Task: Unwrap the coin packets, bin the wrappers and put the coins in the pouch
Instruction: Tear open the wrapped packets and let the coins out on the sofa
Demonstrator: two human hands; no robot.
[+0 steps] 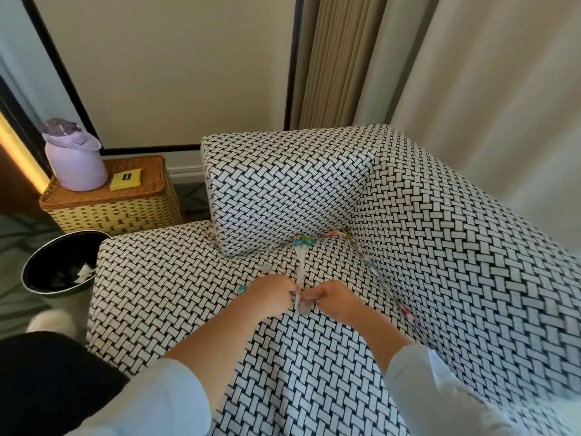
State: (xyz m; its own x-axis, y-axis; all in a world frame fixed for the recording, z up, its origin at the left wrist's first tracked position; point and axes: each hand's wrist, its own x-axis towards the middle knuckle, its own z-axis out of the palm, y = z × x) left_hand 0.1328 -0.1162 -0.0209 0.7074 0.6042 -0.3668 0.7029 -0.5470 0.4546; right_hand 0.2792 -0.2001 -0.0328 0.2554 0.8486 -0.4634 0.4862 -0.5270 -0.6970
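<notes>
The sofa [440,247] wears matt, woven-patterned cloth. The strip of packets [301,269] is clear, glossy plastic. The bin [47,259] is shiny black, and the basket [116,215] is rough wicker.

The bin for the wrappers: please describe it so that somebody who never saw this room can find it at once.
Start at the sofa in black-and-white weave. Off its left end, on the floor in front of the wicker basket, stands the bin. Unlike the square, tan basket, it is round, glossy black and open, with crumpled white paper inside.
</notes>
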